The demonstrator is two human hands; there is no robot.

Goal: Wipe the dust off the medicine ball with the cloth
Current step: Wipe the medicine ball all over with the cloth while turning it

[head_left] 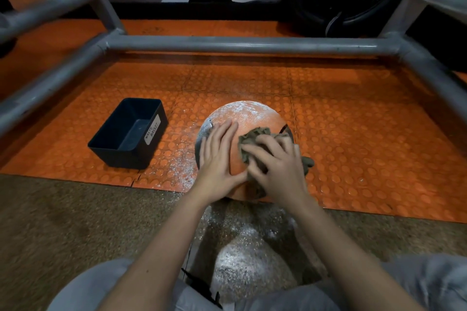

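Medicine ball point(249, 115) under cloth point(252, 137); waste basket point(121, 157) left; frame point(240, 44) behind.

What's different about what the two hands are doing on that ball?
The left hand lies flat on the medicine ball, fingers straight; the right hand curls its fingers over a crumpled cloth. The left hand touches the ball directly; the right hand has the cloth under it. Both rest on the ball's near side.
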